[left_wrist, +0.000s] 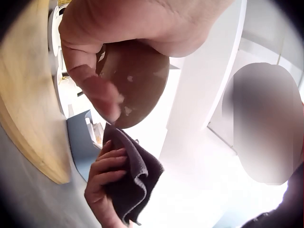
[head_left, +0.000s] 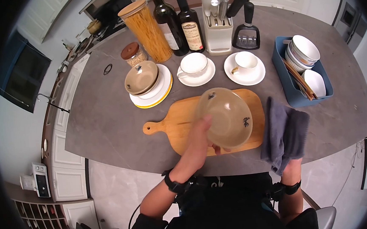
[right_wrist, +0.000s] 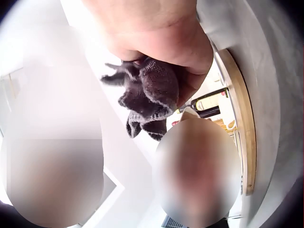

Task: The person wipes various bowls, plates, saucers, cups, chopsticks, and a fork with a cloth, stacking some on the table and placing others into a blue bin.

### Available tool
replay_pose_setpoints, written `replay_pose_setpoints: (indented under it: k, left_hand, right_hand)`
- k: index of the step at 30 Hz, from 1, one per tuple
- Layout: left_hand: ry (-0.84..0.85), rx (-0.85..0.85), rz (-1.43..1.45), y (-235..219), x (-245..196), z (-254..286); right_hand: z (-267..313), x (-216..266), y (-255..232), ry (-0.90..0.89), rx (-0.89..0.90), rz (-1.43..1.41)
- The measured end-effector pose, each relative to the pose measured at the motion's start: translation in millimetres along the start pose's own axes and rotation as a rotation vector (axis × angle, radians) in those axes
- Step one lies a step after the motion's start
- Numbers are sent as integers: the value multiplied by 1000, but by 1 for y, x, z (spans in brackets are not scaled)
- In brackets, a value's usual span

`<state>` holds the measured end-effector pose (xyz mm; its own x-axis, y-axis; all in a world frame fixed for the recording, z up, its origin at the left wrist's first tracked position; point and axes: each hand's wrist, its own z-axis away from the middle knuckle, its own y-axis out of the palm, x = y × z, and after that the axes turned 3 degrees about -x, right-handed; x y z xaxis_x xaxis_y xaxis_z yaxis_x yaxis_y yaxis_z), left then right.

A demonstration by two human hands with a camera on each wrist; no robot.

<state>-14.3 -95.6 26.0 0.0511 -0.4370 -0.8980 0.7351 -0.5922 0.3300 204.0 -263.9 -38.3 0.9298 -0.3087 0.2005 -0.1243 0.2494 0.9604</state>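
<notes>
Above the wooden cutting board, my left hand grips a brown bowl by its near left side, the thumb over the rim on the inside and the fingers curled under the outer wall. I have the bowl tilted, its hollow facing me and small dark motifs showing inside. My right hand is closed around a dark grey cloth, fingers folded over it, with the rest hanging in loose folds by the board's right end; I cannot tell whether the cloth touches the bowl. Beyond the board, a white cup and a smaller white cup each stand on a saucer. To the left, more brown bowls sit nested on stacked plates; to the right, a blue basket holds white bowls and chopsticks. Farther back on the grey table I see a jar of pasta, two dark bottles and a knife block.
</notes>
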Motion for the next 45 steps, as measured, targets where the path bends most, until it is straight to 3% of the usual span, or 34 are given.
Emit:
replay_pose_setpoints:
  k: [1,2,6,15,19,23,25,27,28,29,30,32,33,34,35,36,38,42,44,45]
  left_hand:
    - [-2,1,-6,5,0,-8]
    - [-32,-34,-91,13,3,-18]
    - [-68,-118,-146,38,6,-32]
    - [-57,-59,-124,31,18,-50]
    - [41,-25,-163,27,26,-49]
    - [150,-135,-278,22,15,-38]
    - [251,-250,-542,8,-8,-30]
    - [447,-516,-893,-39,-21,-39]
    - [595,-700,-1117,-48,-39,-38]
    - [885,-789,-1374,-64,-52,-41]
    - [972,-805,-1571,-83,-63,-44]
    - [931,-836,-1681,-113,-71,-45]
    - [825,-809,-1727,-128,-70,-48]
    - [720,-777,-1767,-133,-72,-48]
    - [610,-771,-1717,-136,-72,-49]
    - [618,-768,-1706,-138,-72,-49]
    - [759,-789,-1634,-142,-74,-48]
    - [814,-901,-1467,-138,-85,-35]
    - [929,-859,-733,-125,-83,-21]
    - [942,-795,-606,-111,-82,-9]
  right_hand:
    - [-1,3,-9,-34,128,28]
    - [1,4,-13,-39,128,23]
    - [5,6,-30,-131,67,123]
    - [11,1,-34,-98,-12,149]
    - [16,2,-36,-83,-47,164]
    - [12,1,-48,-133,-66,199]
    - [29,3,-62,-146,-68,200]
    - [34,3,-62,-168,-76,204]
    - [36,3,-61,-179,-80,207]
    - [37,3,-59,-189,-81,212]
    - [23,-1,-44,-199,-81,215]
    - [36,-3,-37,-221,-79,226]
    - [8,-12,-18,-234,-79,233]
    - [21,-12,-22,-250,-80,241]
    - [28,-8,-21,-268,-82,248]
    - [30,-13,-19,-288,-86,256]
    - [28,-16,-6,-329,-95,274]
    - [16,-18,17,-385,-102,306]
    - [12,-16,24,-410,-104,318]
    - [12,-16,27,-423,-108,324]
